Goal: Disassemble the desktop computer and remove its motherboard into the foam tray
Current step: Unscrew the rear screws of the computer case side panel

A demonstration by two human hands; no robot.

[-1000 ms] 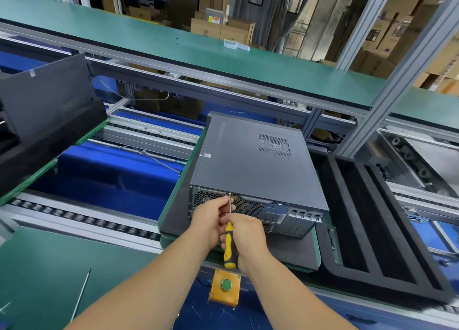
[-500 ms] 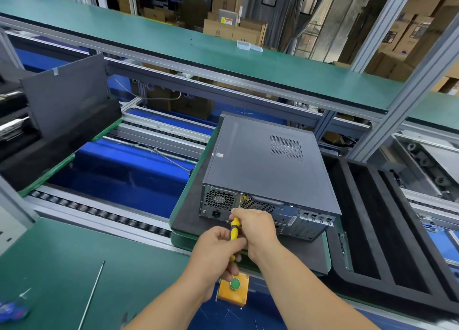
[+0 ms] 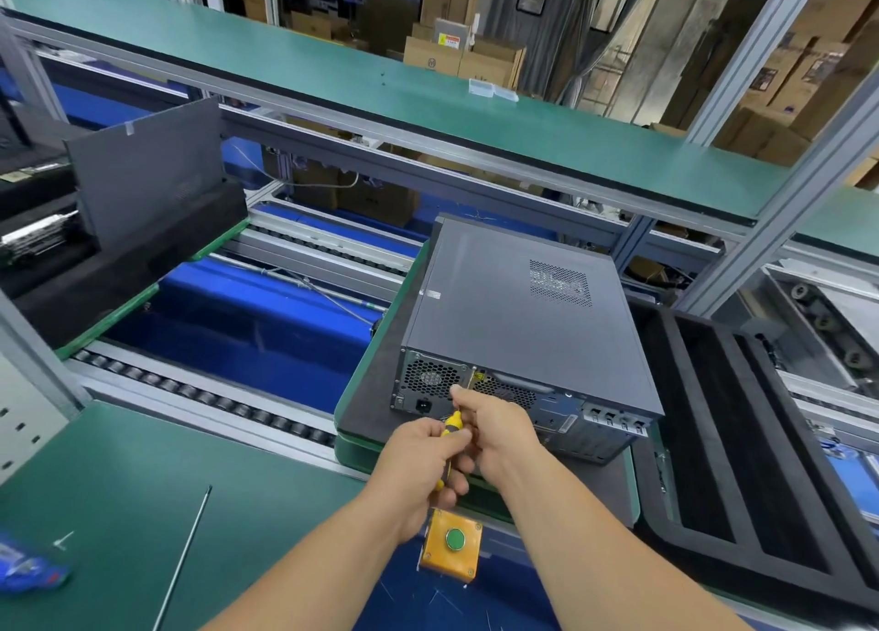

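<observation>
Your desktop computer (image 3: pixel 523 316) lies on its side on a dark mat over a green pallet (image 3: pixel 361 445), its cover on and its rear panel facing you. The foam tray (image 3: pixel 742 445) sits just to the right of the computer, its long slots bare. Your left hand (image 3: pixel 423 459) grips the yellow-and-black screwdriver (image 3: pixel 449 440) by the handle, just in front of the rear panel. Your right hand (image 3: pixel 494 428) pinches something small at its fingertips near the power supply grille (too small to tell what). An orange button box (image 3: pixel 452 547) hangs below the computer's pallet.
</observation>
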